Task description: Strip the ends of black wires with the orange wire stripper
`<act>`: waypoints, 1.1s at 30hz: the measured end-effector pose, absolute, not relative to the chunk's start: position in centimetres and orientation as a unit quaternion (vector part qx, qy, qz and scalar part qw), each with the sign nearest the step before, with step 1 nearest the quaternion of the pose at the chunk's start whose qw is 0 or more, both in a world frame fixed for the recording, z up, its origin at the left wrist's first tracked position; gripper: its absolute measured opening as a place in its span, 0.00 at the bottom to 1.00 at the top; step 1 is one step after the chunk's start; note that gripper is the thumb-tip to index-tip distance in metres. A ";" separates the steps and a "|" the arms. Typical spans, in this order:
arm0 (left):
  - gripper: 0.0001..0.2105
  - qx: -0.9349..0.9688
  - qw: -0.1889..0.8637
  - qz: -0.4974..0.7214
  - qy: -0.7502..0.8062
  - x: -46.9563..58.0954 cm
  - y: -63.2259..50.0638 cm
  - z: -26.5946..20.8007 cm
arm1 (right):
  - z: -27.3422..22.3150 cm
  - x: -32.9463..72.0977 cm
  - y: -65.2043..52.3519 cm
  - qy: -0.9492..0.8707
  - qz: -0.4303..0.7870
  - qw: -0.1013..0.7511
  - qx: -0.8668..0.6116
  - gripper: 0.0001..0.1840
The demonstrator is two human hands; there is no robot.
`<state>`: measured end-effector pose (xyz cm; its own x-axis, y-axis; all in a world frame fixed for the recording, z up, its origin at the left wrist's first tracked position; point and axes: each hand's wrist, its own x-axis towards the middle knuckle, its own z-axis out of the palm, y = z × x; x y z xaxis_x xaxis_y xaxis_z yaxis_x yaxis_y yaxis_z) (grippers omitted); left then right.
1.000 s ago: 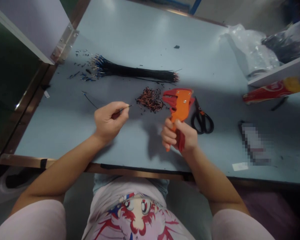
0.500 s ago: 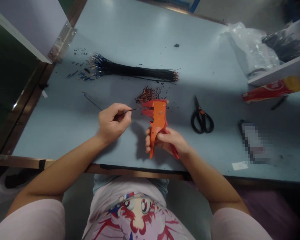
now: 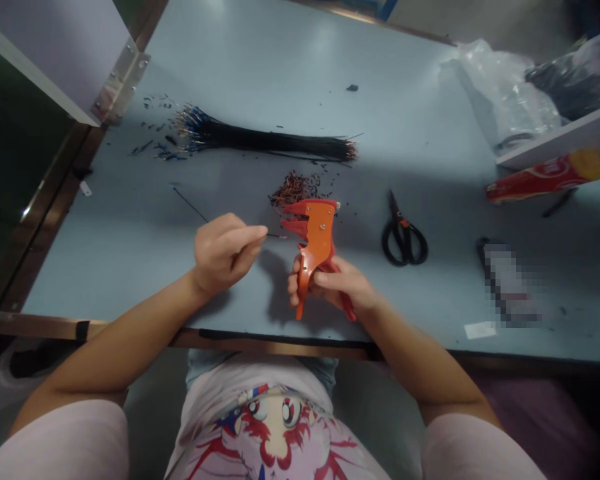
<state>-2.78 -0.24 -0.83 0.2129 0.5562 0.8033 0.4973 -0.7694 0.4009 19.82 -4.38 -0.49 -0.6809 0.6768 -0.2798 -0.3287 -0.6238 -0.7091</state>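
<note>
My left hand pinches a thin black wire. One end of it juts out past the fingertips beside the tool's jaws, and the other runs off to the upper left, ending in a blue tip. Wrapped in my right hand is an orange and red wire stripper, upright, its jaws facing left toward the wire. A gap shows between wire end and jaws. Just behind the tool lies a pile of short stripped insulation bits. Farther back rests a long bundle of black wires, with blue tips at left and bare copper ends at right.
Black-handled scissors lie right of the stripper. Farther right are a red and yellow tube, a blurred-out object and a white label. A clear plastic bag sits at back right. Small scraps lie around the bundle's left end.
My left hand has turned slightly, and the wire end has dropped a little lower beside the jaws. The stripper has barely moved.
</note>
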 end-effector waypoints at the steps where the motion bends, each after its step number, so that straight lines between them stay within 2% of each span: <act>1: 0.08 0.793 -0.005 0.516 0.323 -3.0 -0.3 -0.5 | -0.5 19.8 -4.4 -0.321 0.858 0.296 -0.269 0.19; 4: 0.09 0.813 -0.069 0.496 0.296 -3.4 -0.7 0.4 | -0.6 19.8 -4.3 -0.323 0.857 0.301 -0.265 0.19; 12: 0.09 0.809 -0.091 0.501 0.293 -3.3 -0.4 0.1 | -0.4 19.9 -4.5 -0.331 0.861 0.285 -0.260 0.19; 16: 0.07 0.757 -0.012 0.528 0.384 -2.6 0.0 -0.9 | -0.3 19.9 -4.5 -0.329 0.869 0.268 -0.254 0.18; 19: 0.05 0.745 0.036 0.539 0.390 -2.1 0.0 -1.3 | -0.4 19.9 -4.6 -0.326 0.871 0.268 -0.252 0.18; 33: 0.02 0.753 0.108 0.519 0.391 -1.5 -0.3 -1.4 | -0.6 19.8 -4.8 -0.326 0.878 0.257 -0.240 0.18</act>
